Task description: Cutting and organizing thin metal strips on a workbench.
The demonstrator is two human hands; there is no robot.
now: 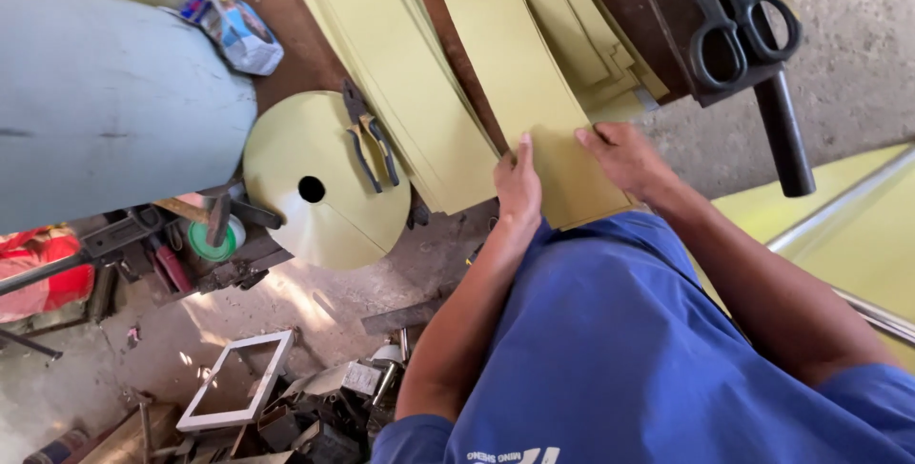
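A long yellow-green sheet strip [519, 64] lies on a brown workbench [286, 16] among several similar strips. My left hand [519, 186] grips the strip's near left edge, thumb on top. My right hand [624, 154] holds its near right corner, fingers spread over the surface. Both arms reach out from my blue shirt [620, 350].
A yellow disc with a centre hole [305, 150] lies left of the strips, with pliers [370, 140] on it. Large black shears [734, 16] rest at the top right. A grey cylinder [105, 92] and a crumpled packet [233, 26] are at left. A white square frame [238, 383] and metal scrap lie on the floor.
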